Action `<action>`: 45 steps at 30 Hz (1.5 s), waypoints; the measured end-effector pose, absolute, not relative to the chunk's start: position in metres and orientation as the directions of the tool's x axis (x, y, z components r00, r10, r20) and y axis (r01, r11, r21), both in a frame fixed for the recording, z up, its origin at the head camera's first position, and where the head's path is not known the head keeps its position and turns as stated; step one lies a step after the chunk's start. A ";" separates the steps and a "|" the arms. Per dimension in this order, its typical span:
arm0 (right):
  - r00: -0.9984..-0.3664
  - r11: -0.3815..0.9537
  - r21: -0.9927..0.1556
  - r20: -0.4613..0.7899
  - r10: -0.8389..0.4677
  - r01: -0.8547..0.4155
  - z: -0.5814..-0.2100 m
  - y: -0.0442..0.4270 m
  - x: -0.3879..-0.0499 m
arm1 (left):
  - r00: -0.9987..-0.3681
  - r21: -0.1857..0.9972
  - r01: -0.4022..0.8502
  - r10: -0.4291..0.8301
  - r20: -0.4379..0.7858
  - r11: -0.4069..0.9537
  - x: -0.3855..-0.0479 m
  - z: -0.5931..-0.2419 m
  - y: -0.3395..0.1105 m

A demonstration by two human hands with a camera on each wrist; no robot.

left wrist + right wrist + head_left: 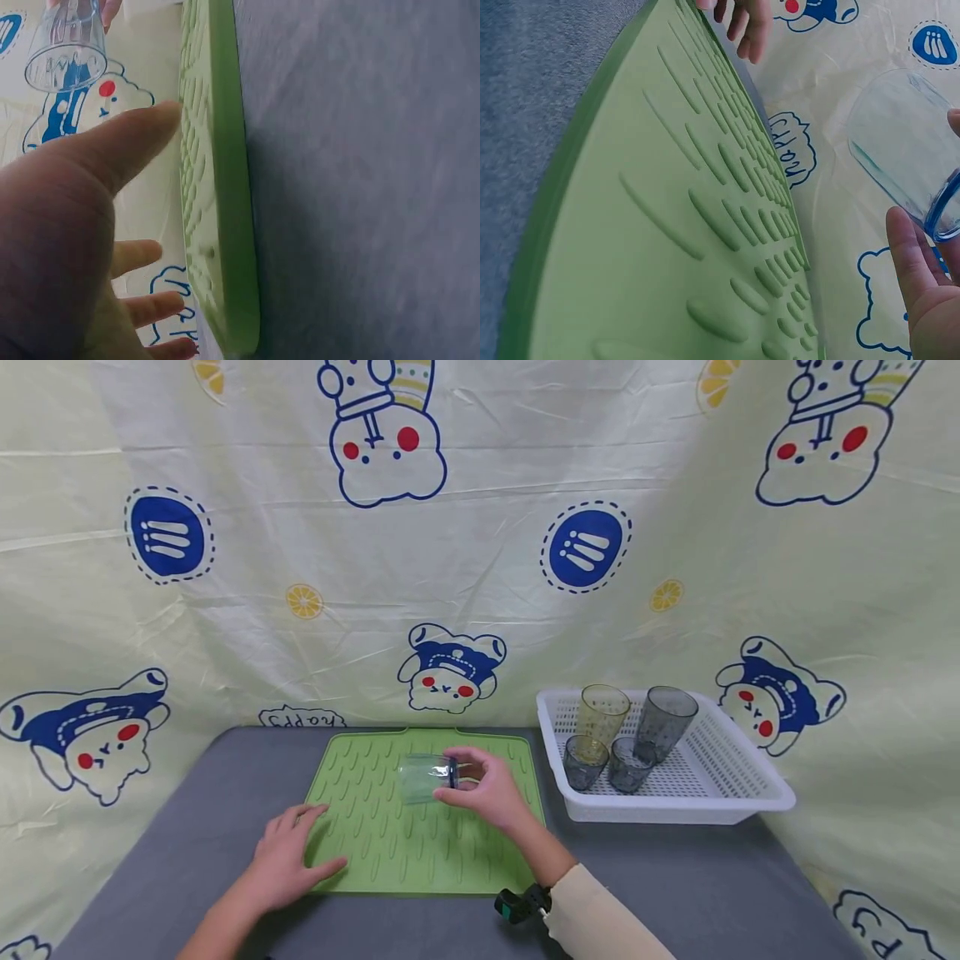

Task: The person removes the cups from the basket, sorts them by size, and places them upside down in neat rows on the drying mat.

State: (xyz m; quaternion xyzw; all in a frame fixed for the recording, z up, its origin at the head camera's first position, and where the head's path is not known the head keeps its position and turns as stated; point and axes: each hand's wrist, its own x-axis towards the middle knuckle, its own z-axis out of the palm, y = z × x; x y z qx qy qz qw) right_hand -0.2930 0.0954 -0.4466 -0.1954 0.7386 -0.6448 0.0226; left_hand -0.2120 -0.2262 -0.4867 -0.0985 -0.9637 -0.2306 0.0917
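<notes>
A clear glass (423,779) lies sideways in the air over the green ridged mat (375,868), its one end pointing left. The right hand (487,789) grips the glass at its thick blue-tinted end, thumb and fingers on opposite sides; the right wrist view shows the glass (904,142) clear of the mat. At the mat's left edge the left hand (283,860) has its fingers spread and holds nothing. In the left wrist view the left hand's thumb (127,142) reaches across in front of the mat's edge.
Right of the mat stands a white perforated basket (675,810). In it are a yellowish tall glass (602,714), a grey tall glass (666,722) and two short dark glasses (585,764). A patterned sheet hangs behind the grey-covered table (645,877).
</notes>
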 end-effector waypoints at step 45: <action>-0.945 0.320 -0.907 0.189 -0.267 -0.272 -0.456 0.018 -0.358 | -0.980 0.276 0.057 0.107 -0.170 0.959 -0.222 -0.483 -0.259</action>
